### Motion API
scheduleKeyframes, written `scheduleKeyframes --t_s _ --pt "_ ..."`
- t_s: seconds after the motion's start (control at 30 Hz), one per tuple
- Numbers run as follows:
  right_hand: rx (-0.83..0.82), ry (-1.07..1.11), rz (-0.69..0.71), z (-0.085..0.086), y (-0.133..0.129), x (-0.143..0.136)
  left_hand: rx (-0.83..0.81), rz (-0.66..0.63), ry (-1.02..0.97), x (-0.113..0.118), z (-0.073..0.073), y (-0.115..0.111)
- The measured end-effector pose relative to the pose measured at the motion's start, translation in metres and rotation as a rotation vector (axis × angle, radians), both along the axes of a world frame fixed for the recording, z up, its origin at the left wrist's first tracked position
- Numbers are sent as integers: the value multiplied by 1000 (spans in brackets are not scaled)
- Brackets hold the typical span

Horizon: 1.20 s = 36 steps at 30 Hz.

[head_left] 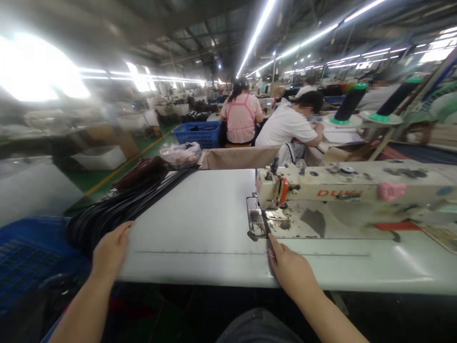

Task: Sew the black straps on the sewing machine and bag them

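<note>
My right hand [291, 269] is closed on a narrow black strip [266, 223] on the sewing machine's near side, index finger stretched along it. The strip runs up under the head of the white sewing machine [303, 188], by the metal needle plate [276, 215]. At the left edge of the white table [200, 214], my left hand [111, 250] is slightly blurred, its fingers curled together. What they hold, if anything, is hidden. Just beyond that hand, a thick bundle of long black strips [143, 200] drapes over the table's left end.
A blue basket [32, 257] stands low at left. Two black thread cones [350, 105] rise behind the machine. Ahead, a person in pink [243, 116] and one in white [285, 125] sit with their backs towards me, near another blue basket [198, 134]. A ruler line [203, 253] marks the tabletop.
</note>
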State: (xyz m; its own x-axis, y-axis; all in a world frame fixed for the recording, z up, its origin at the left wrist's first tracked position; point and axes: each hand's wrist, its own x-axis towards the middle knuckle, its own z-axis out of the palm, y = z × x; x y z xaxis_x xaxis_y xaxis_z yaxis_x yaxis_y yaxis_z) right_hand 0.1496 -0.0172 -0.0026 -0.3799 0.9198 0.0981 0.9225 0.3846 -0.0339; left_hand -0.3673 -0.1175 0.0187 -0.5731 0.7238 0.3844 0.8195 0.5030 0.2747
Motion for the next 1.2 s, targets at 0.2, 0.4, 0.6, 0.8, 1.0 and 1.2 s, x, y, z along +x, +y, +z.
scheduleKeyframes --t_s 0.2,0.4,0.6,0.8,1.0,1.2 --pt "-34 35 -37 3 -5 -1 19 -533 -197 143 -19 70" --pt "-67 39 -30 6 -6 0 -66 -1147 -254 270 -20 103" --pt "-94 64 -26 8 -7 1 -122 -1147 -78 331 -27 127" --pt "-84 146 -8 4 -8 7 -86 -1098 -37 343 -46 127" --pt "-81 289 -14 2 -5 12 -37 -1091 -3 342 -54 123" --pt "-94 428 -27 -2 -1 18 -31 -1079 30 345 -55 123"
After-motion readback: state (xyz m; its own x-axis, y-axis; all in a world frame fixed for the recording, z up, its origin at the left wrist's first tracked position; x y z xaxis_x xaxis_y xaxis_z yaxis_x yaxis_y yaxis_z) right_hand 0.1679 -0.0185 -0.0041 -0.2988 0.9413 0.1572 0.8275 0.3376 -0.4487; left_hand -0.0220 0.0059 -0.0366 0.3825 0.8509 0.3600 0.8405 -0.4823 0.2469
